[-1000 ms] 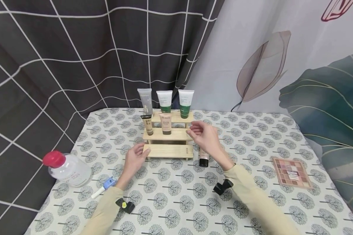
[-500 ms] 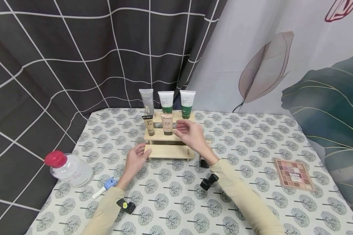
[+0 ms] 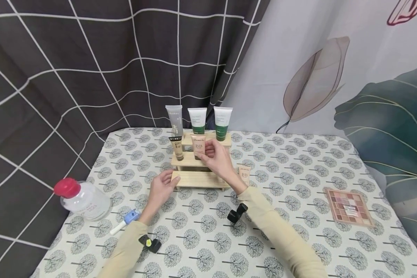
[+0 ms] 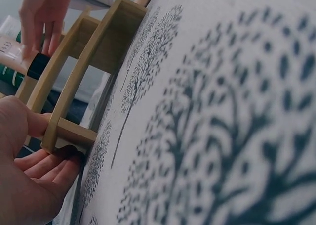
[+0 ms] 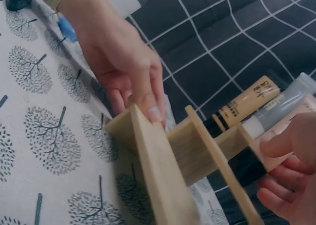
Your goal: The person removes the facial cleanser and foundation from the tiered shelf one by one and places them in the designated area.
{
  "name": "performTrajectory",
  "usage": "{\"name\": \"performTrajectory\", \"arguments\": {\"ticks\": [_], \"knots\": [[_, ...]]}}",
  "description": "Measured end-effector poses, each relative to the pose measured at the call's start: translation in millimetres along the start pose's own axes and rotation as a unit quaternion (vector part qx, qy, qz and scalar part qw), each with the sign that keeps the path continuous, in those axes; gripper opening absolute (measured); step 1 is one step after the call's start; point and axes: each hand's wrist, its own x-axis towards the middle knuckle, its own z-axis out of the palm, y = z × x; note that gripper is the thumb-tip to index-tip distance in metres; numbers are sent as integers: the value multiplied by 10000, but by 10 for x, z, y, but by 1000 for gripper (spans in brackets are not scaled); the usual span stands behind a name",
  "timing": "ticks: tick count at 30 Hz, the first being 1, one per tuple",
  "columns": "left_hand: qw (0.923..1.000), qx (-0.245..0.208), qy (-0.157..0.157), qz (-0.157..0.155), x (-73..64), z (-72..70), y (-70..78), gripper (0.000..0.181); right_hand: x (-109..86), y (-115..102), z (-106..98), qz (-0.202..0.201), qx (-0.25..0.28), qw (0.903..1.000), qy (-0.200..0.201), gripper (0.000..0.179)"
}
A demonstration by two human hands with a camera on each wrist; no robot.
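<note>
A three-tier wooden stand (image 3: 201, 179) stands on the table. My left hand (image 3: 160, 188) grips the left end of its lowest tier, thumb on top and fingers below, as the left wrist view shows. On the middle tier, my right hand (image 3: 219, 160) pinches a pink BB cream tube (image 3: 199, 143) by its right side; its black cap (image 5: 247, 164) is down near the board. To its left leans a small gold tube (image 3: 177, 148) with a dark end. The top tier bears a grey tube (image 3: 175, 119) and two white-and-green tubes (image 3: 222, 120).
Another BB tube (image 3: 244, 173) lies on the table right of the stand, partly behind my right wrist. A red-capped clear bottle (image 3: 85, 200) and a blue-and-white pen-like item (image 3: 126, 221) lie at left. An eyeshadow palette (image 3: 349, 207) lies far right. Curtains hang behind.
My right hand has moved left from the stand's right end to the BB cream tube on the middle tier and taken hold of it. The left hand keeps its grip on the stand.
</note>
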Motion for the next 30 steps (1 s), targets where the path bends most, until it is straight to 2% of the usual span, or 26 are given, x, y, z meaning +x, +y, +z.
{"name": "performTrajectory", "arguments": {"ticks": [11,30], "knots": [[10000,-2,16,12,-23,10,5,49,-61,81,-19,-194,282,9992,194,32],[10000,-59,-52,19,-24,1,3,50,-243,137,-302,-53,216,9984,524,33]]}}
